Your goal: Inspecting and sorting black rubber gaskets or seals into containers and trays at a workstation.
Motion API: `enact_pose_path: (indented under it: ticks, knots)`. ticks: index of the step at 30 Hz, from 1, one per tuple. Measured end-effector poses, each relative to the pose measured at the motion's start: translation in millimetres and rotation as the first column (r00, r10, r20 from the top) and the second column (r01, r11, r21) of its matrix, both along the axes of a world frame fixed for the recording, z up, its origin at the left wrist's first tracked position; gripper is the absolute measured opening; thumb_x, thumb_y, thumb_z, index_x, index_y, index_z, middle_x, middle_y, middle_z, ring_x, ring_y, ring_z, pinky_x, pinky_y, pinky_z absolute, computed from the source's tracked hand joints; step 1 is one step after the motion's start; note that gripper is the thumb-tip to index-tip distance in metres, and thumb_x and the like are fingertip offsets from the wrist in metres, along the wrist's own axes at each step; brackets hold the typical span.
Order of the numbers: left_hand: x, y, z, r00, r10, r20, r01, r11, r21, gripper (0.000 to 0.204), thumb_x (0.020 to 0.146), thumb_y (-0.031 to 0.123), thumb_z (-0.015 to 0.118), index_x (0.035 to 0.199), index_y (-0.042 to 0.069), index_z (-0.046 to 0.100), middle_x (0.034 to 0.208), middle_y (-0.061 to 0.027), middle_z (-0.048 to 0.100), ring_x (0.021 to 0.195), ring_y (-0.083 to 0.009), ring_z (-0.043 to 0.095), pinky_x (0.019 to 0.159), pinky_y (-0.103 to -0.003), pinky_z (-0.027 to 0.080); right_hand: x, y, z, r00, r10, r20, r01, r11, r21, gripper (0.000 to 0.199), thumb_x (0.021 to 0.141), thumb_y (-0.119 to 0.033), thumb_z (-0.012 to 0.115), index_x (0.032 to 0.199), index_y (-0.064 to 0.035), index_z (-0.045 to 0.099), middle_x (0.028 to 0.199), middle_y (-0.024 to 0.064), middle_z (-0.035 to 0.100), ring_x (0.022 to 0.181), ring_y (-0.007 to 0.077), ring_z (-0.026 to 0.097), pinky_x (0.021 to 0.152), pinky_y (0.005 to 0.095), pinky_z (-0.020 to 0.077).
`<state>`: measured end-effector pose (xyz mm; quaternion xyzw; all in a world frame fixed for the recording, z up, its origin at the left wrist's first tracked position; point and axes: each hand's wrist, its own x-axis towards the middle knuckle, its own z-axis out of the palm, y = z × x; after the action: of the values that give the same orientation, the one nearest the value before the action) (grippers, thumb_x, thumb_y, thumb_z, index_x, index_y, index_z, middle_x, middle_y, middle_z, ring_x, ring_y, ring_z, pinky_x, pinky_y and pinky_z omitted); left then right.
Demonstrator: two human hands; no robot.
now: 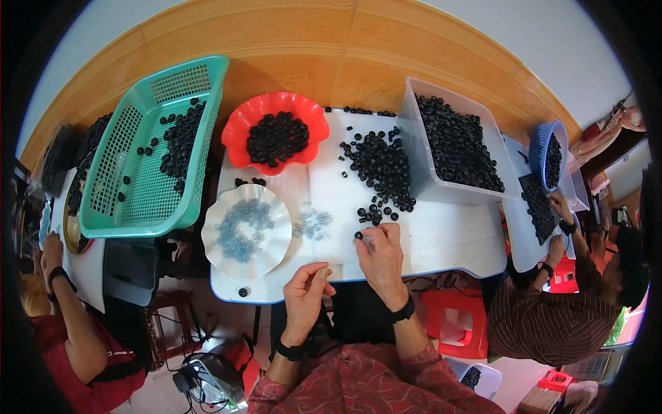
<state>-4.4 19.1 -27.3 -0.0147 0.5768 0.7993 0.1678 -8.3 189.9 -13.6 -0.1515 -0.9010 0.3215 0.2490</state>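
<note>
My right hand [383, 257] pinches a small black round part [358, 235] between thumb and fingertips, just above the near side of the white table [441, 238]. Lower and to the left, my left hand [305, 295] is closed at the table's front edge, thumb against fingers; anything in that pinch is too small to make out. Beyond my right hand spreads a loose heap of black round parts [378, 164]. A white scalloped plate [276, 257] of small clear pieces lies left of my hands, with more clear pieces [313, 225] scattered beside it.
A red scalloped bowl [238, 141] and a clear plastic bin [448, 189], both with black parts, stand farther back. At left is a green basket [131, 224]. One black part [243, 292] sits at the front-left corner. People work on both sides; a red stool [476, 314] stands below right.
</note>
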Motion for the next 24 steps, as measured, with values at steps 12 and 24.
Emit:
enact_pose_path:
  ticks: [12,24]
  knots:
    - [-1,6,7,1.000,0.030,0.009,-0.030,0.999,0.021,0.021,0.094,0.009,0.060,0.111,-0.003,0.063,0.086,-0.0068,0.067,0.069,-0.0102,0.064,0.065,-0.024,0.055,15,-21,0,0.979,0.192,-0.060,-0.190,0.981,0.045,0.024,0.067,-0.004,0.074,0.087,-0.0044,0.060,0.097,0.0097,0.054,0.080,0.0294,0.053,0.068,0.0392,0.0434]
    - [-6,-11,3,0.984,0.014,0.175,-0.068,0.949,0.308,0.022,0.095,0.008,0.057,0.113,-0.004,0.061,0.098,-0.0131,0.067,0.078,-0.0146,0.066,0.072,-0.029,0.058,3,-34,13,0.921,0.352,-0.168,-0.380,0.907,-0.182,0.017,0.080,0.006,0.062,0.095,0.0007,0.061,0.092,0.0146,0.055,0.075,0.0279,0.060,0.063,0.0360,0.0490]
